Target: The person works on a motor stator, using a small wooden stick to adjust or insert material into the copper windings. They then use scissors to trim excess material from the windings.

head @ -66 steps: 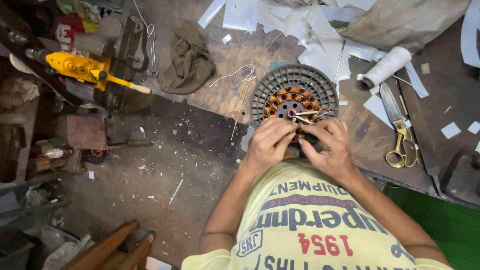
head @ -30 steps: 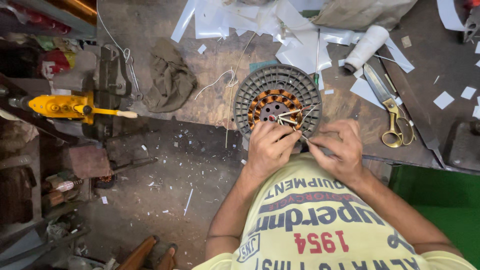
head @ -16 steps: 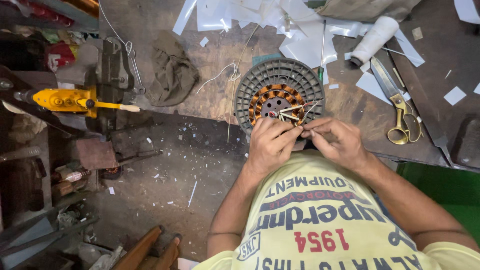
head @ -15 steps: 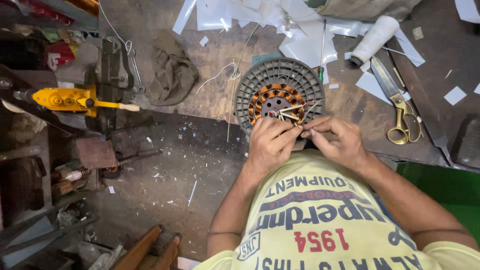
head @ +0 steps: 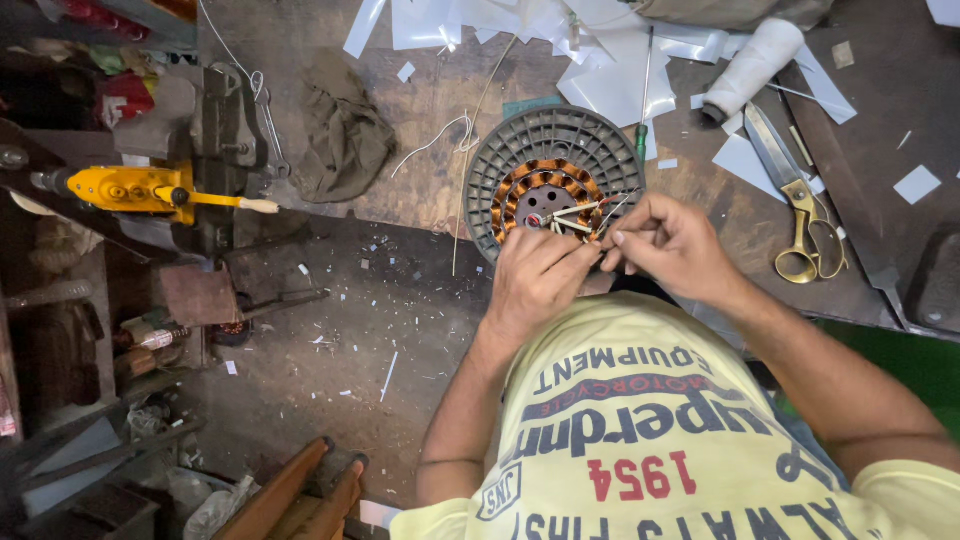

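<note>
A round grey fan motor housing with a ring of copper windings lies at the workbench edge. White lead wires stick out from its centre. My left hand rests on the near side of the windings, its fingers pinched on the wires. My right hand is just to the right, thumb and fingers closed on the wire ends. The near rim of the housing is hidden under both hands.
Brass-handled scissors and a white tape roll lie to the right on the bench. White paper scraps, a screwdriver and a dark cloth lie behind. A yellow tool sits at the left, above a littered floor.
The view has shifted slightly. Both hands have stayed at the motor's near edge, with the right hand's fingers drawn closer onto the wire ends.
</note>
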